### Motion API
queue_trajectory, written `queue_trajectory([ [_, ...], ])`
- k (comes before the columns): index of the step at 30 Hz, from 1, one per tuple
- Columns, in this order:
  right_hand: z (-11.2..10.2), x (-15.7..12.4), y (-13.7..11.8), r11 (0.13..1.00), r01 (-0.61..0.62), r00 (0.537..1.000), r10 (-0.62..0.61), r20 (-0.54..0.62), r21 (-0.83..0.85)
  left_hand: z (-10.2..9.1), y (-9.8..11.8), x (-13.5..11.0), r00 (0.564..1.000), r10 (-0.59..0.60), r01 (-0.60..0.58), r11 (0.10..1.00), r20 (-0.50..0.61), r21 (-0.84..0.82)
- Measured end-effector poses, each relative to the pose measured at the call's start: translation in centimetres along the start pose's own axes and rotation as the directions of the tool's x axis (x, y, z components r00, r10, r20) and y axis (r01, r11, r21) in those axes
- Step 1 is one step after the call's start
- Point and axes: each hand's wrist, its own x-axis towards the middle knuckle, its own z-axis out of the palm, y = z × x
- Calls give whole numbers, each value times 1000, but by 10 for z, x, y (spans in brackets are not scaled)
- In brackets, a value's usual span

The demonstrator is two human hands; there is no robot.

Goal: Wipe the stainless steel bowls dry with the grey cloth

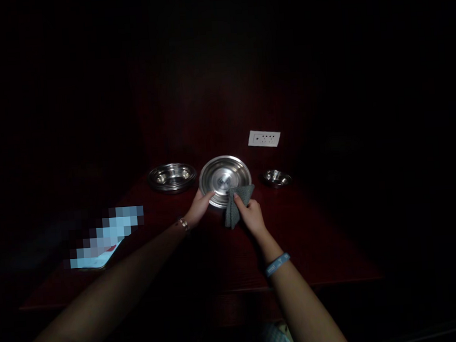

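A shiny steel bowl point(224, 176) is tilted toward me above the table. My left hand point(199, 208) grips its lower left rim, the thumb lying over the edge and the other fingers hidden beneath. Against the lower right rim, my right hand point(250, 213) pinches a folded grey cloth point(234, 212), thumb on top. Part of the bowl's rim is covered by the cloth. To the left sits a stack of steel bowls point(173, 177). A smaller steel bowl point(277, 178) rests at the right.
The dark red table point(203, 261) carries a lit, pixelated phone-like device point(111, 239) at its left side. A white socket panel point(263, 138) is fixed to the wall behind. Darkness hides most of the surroundings.
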Motion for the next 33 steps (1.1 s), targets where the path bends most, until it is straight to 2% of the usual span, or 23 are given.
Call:
queue_trajectory([
  [4, 0, -1, 0, 999, 22, 996, -19, 87, -34, -3, -3, 5, 997, 17, -19, 1000, -77, -24],
  [6, -1, 0, 1, 998, 10, 999, -7, 46, -66, -4, -6, 7, 996, 14, -17, 999, -92, -31],
  [11, -7, 4, 3, 993, -43, 990, 27, -141, -108, -2, -12, 8, 997, 25, -28, 999, -79, -41],
  [17, -10, 2, -1, 982, -64, 974, 22, -227, -178, -1, -12, 9, 998, 33, -35, 999, -59, -29],
  [22, -10, 1, -2, 984, -32, 973, -10, -231, -178, 1, -6, 6, 998, 19, -19, 1000, -58, 1],
  [27, -9, 3, 1, 991, 22, 970, -53, -236, -132, 1, 3, -1, 999, 37, -37, 999, -2, 4],
  [33, -9, 0, -1, 992, 32, 976, -58, -211, -124, -2, -9, 0, 999, -12, 13, 1000, 45, -23],
])
